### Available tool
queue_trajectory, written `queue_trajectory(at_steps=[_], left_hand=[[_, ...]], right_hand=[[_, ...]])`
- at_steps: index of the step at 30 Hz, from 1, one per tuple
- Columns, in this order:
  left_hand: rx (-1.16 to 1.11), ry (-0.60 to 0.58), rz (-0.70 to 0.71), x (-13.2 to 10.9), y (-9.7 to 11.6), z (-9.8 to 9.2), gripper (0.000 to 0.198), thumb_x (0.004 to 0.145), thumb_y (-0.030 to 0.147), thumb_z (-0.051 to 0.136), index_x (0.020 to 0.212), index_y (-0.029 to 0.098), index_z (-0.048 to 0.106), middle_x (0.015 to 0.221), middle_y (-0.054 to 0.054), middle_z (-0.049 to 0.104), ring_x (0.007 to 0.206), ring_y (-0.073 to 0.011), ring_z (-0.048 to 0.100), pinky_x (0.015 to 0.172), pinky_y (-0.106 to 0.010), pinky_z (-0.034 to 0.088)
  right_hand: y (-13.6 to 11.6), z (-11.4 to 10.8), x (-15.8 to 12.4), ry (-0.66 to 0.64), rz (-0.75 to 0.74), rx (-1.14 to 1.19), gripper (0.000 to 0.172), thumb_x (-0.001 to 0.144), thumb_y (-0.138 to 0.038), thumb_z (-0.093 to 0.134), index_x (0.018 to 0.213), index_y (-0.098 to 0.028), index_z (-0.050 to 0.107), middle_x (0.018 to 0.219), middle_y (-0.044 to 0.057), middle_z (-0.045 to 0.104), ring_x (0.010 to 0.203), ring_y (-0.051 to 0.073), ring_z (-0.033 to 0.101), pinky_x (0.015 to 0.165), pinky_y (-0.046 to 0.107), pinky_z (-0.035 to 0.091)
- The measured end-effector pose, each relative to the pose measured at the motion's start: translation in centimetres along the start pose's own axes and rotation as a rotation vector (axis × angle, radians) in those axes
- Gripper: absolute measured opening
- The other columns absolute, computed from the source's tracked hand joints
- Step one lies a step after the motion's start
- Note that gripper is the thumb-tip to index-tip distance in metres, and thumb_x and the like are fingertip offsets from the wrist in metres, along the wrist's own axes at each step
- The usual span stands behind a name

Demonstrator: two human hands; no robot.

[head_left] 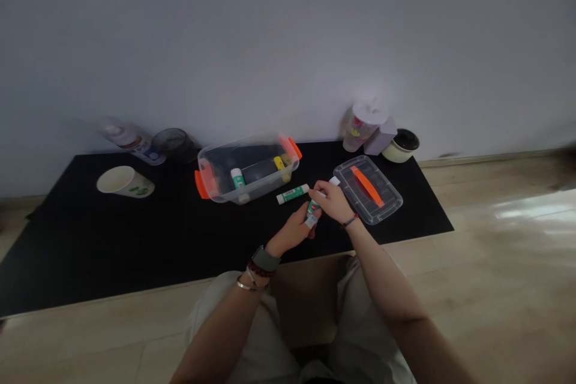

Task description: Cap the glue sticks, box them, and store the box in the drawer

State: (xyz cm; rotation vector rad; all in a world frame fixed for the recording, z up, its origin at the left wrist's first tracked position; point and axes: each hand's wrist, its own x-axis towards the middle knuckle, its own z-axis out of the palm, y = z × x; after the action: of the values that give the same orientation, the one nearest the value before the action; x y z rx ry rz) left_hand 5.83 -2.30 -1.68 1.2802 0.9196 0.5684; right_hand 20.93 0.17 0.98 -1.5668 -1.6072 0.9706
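My left hand (294, 229) is wrapped round a green and white glue stick (311, 209), held at a tilt over the front of the black table. The fingers of my right hand (332, 200) are closed at the upper end of that same stick, partly covering it. Just left of my right hand, a second glue stick (293, 194) lies on the table. A white end of a similar stick (334, 181) shows past my right fingers; the rest is hidden. Behind my hands stands a clear plastic box (258, 186), holding a glue stick (237, 178) and a yellow item (279, 163).
A clear lid (390, 197) with an orange handle lies right of my hands. Farther back are a lidded cup (359, 126), a pale box (380, 137) and a cream bowl (398, 155). At left are a paper cup (128, 182), a bottle (135, 143) and a dark container (173, 145).
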Motion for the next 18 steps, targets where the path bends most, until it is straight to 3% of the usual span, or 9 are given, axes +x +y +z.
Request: queue_trajectory(at_steps=[3,6,9,12,15,18], left_hand=[[-0.143,-0.065,-0.002,-0.7,0.8,0.8,0.047,0.088,0.066,0.052,0.084,0.020,0.045,0.066,0.006,0.051,0.047,-0.0073,0.049,0.049,-0.022,0.044],[-0.412,-0.210,-0.086,-1.2,2.2,1.0,0.047,0.086,0.066,0.056,0.086,0.020,0.045,0.062,0.008,0.047,0.041,-0.0054,0.041,0.046,-0.022,0.046],[-0.697,-0.434,-0.190,-1.1,3.4,0.8,0.046,0.088,0.064,0.053,0.087,0.018,0.048,0.056,0.010,0.039,0.034,-0.0031,0.026,0.036,-0.017,0.037],[-0.851,-0.542,-0.266,-0.8,4.2,0.2,0.042,0.094,0.059,0.047,0.085,0.018,0.049,0.054,0.010,0.031,0.032,-0.0021,0.014,0.031,-0.014,0.024],[-0.777,-0.517,-0.331,-1.4,3.8,-0.4,0.043,0.095,0.059,0.041,0.084,0.018,0.051,0.051,0.010,0.030,0.031,-0.0029,0.013,0.030,-0.015,0.018],[-0.506,-0.342,-0.340,-3.2,2.2,-1.0,0.041,0.089,0.059,0.052,0.083,0.018,0.055,0.049,0.007,0.038,0.031,-0.0066,0.028,0.032,-0.019,0.023]], right_hand=[[-0.6,-0.4,-0.2,0.027,-0.008,0.110,0.026,0.079,-0.037,0.055,0.061,-0.021,0.045,0.053,-0.006,0.038,0.053,0.010,0.035,0.052,0.024,0.027],[-1.3,-1.0,-0.5,0.002,-0.026,0.254,0.029,0.078,-0.038,0.053,0.058,-0.021,0.041,0.053,-0.006,0.035,0.051,0.009,0.032,0.050,0.023,0.025],[-2.2,-1.2,-0.9,-0.011,-0.036,0.351,0.030,0.077,-0.041,0.054,0.058,-0.022,0.041,0.053,-0.006,0.035,0.049,0.009,0.032,0.047,0.023,0.024],[-2.9,-0.7,-1.1,0.036,-0.062,0.401,0.030,0.077,-0.042,0.056,0.059,-0.022,0.044,0.052,-0.006,0.035,0.048,0.009,0.032,0.046,0.023,0.024],[-2.6,-1.6,-0.5,0.115,-0.088,0.419,0.031,0.077,-0.045,0.055,0.060,-0.022,0.043,0.055,-0.004,0.037,0.050,0.010,0.033,0.047,0.024,0.027],[-0.5,-5.7,0.9,0.450,-0.043,0.436,0.039,0.081,-0.056,0.044,0.061,-0.025,0.031,0.054,-0.006,0.027,0.046,0.010,0.026,0.044,0.026,0.024]])
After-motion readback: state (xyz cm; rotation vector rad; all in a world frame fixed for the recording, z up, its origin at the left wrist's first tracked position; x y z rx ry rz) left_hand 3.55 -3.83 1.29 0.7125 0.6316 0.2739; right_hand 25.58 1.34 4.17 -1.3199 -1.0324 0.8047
